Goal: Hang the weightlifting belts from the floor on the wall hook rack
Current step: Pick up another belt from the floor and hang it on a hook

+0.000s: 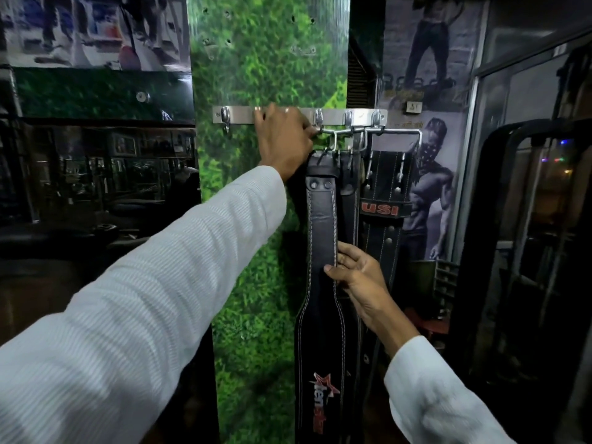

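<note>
A steel hook rack (238,114) is fixed across a green leaf-patterned pillar. A long black leather belt with white stitching and a red star logo (322,245) hangs down from the rack's middle. My left hand (283,141) is raised at the rack, fingers curled round the belt's metal buckle by a hook (318,118). Lower down, my right hand (355,270) pinches the belt's right edge with thumb in front. A second black belt marked USI (382,200) hangs from the hooks to the right, and another dark strap hangs between the two.
One bare hook (225,118) is at the rack's left end. A mirror wall (96,174) lies to the left, posters (432,174) to the right, and a dark machine frame (499,235) at far right. Small shelves stand low behind the belts.
</note>
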The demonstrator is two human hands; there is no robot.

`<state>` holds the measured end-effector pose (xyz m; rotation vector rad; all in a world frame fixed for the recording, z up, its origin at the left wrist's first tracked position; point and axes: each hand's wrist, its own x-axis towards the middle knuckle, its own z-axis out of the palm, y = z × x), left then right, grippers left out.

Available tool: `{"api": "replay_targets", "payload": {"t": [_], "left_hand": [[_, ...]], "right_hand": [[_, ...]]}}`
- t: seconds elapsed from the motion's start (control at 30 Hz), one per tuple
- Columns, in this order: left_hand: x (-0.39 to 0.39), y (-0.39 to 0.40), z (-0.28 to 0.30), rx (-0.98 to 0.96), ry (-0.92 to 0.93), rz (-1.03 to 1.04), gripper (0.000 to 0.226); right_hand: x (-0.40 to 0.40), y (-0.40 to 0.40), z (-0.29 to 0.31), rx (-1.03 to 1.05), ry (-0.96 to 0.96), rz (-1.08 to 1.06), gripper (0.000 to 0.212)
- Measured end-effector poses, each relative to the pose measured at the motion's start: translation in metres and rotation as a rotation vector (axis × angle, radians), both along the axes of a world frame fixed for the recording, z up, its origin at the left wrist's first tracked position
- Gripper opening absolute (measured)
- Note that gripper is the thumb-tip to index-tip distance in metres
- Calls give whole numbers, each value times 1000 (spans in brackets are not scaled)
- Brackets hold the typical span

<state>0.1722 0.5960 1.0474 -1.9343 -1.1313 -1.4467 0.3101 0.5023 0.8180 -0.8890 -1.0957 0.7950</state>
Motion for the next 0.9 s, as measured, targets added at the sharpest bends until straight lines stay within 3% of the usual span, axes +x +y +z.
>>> {"api": "replay_targets", "payload": {"t": [0.1, 0.23, 0.37, 0.47, 0.63, 0.9], "left_hand": [[-2, -9, -19, 42, 23, -33, 23], [-14, -24, -79, 216, -113, -387, 36], [-19, -38, -161, -114, -318, -562, 30], [-17, -51, -222, -356, -293, -639, 32], [-16, -70, -303, -540, -276, -623, 22], [-36, -110, -374, -801, -434, -542, 40]], "right_hand": [[0, 1, -12, -54, 0, -9, 57], [-3, -8, -29, -90, -19, -17, 40], [-2, -17, -41, -118, -40, 6, 33], [-3, -23, -54, -173, -39, 32, 28], [-7, -35, -91, -217, -10, 48, 35], [-17, -62, -151, -357, -50, 8, 36]]}}
